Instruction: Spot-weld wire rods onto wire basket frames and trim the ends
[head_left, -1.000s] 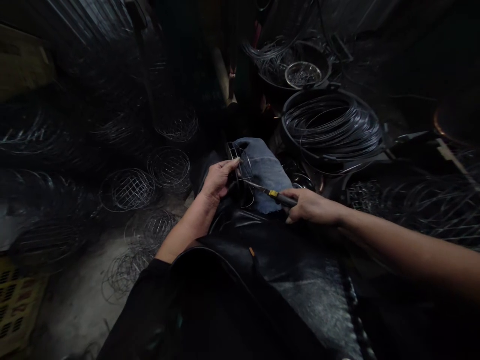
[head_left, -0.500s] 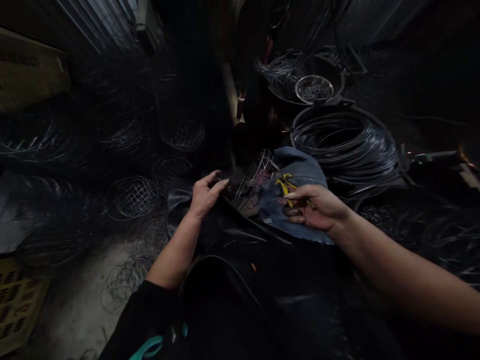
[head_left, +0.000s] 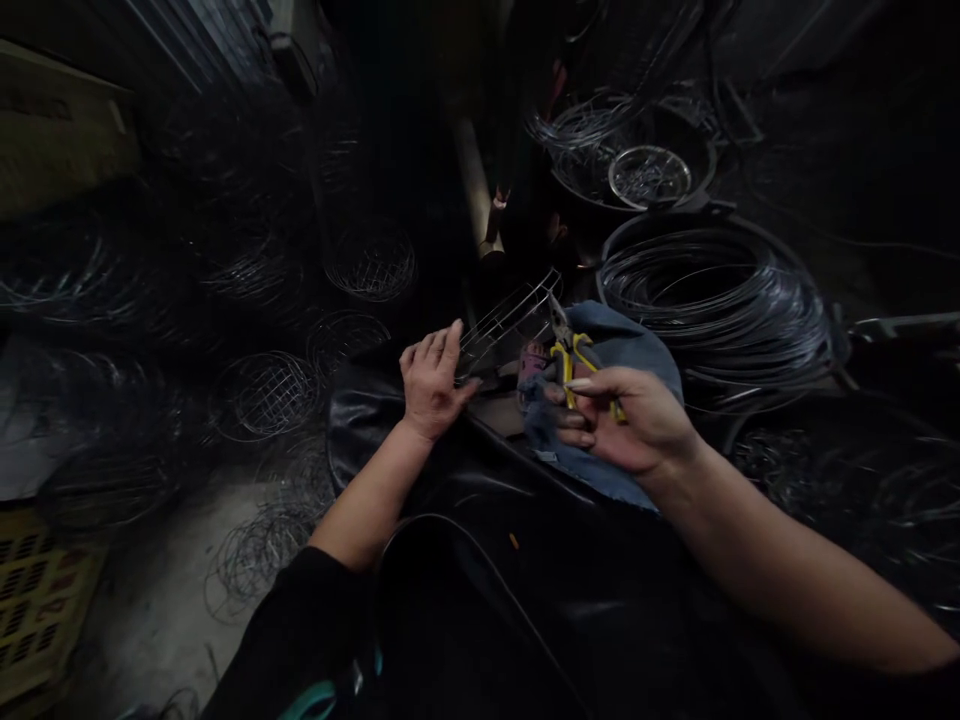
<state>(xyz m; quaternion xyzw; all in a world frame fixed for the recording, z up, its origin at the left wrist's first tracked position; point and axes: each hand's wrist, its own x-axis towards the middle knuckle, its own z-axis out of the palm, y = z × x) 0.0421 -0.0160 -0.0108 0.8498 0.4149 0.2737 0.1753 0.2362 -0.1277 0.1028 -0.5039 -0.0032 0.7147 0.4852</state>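
My right hand (head_left: 637, 415) is closed around pliers (head_left: 571, 365) with yellow-and-dark handles; their metal jaws point up and away from me. My left hand (head_left: 433, 385) has its fingers stretched and the thumb apart, palm down beside a welded wire grid (head_left: 514, 310). Whether its fingertips touch the wires I cannot tell. The grid slants up to the right, its far end close to the plier jaws. Beneath the pliers lies blue denim cloth (head_left: 622, 345) with a ragged edge. A shiny black apron (head_left: 495, 500) covers my lap.
A large coil of wire (head_left: 712, 290) sits at the right, with a wide pan (head_left: 559, 185) of wire pieces behind it. Round wire baskets (head_left: 274, 390) stand on the left. Loose wire rings (head_left: 255, 560) lie on the floor near a yellow crate (head_left: 45, 610).
My left hand has moved slightly right and spread from a near-pinch to outstretched fingers. In my right hand the pliers have turned so their jaws show. The wire grid's position has shifted.
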